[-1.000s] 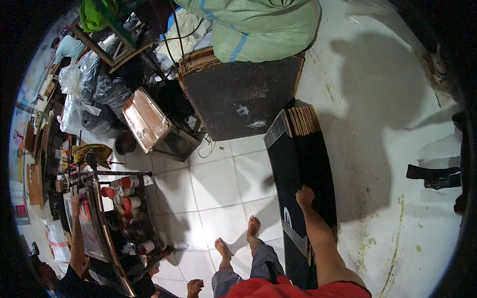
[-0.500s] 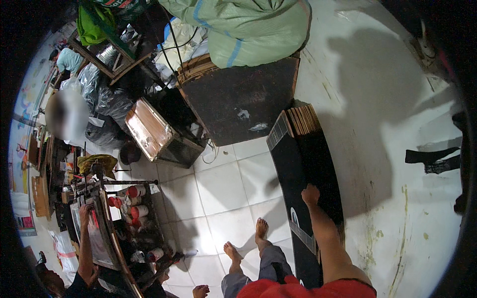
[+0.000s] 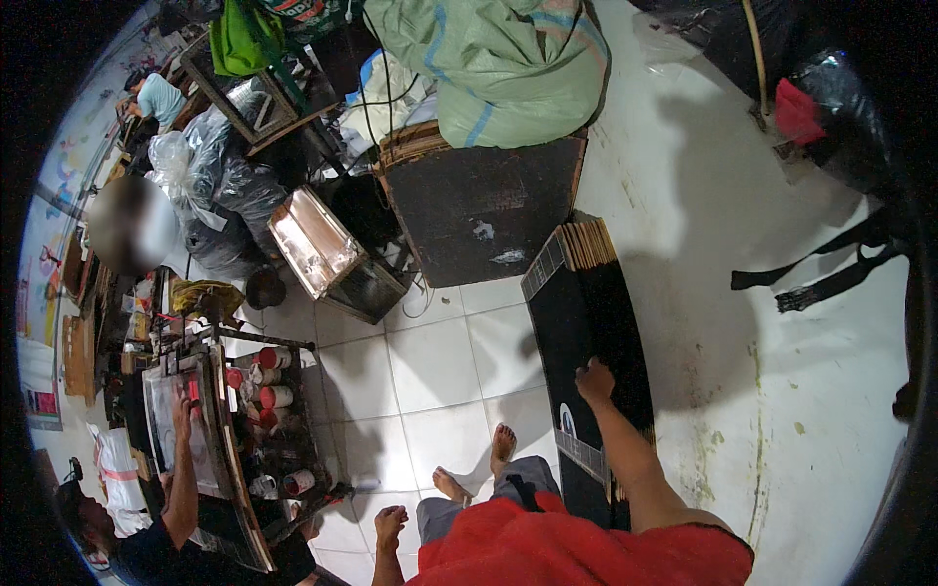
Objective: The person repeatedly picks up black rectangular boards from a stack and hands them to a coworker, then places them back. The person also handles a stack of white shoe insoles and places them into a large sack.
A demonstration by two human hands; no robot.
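My right hand (image 3: 594, 381) is over the long black top (image 3: 596, 317) of a stack of boards on my right, its fingers bent and drawn together. Whether it pinches something or only touches the dark surface I cannot make out. Along the left side of that top run a white round print (image 3: 567, 420) and grey panels (image 3: 581, 452). Low in the picture, my left hand (image 3: 390, 525) hangs above the floor, left of my knees. Its fingers are curled, and nothing shows in them.
Another person works at a framed screen (image 3: 181, 420) on the left, beside a rack of red and white jars (image 3: 276, 397). Ahead are a dark wooden box (image 3: 479, 210) under a green sack (image 3: 518, 73) and a metal-topped box (image 3: 318, 244). Tiled floor (image 3: 435, 381) lies between.
My left hand has come further up into view. My right hand has shifted slightly left along the black top. The view has tilted, and the co-worker's arm has moved over the screen.
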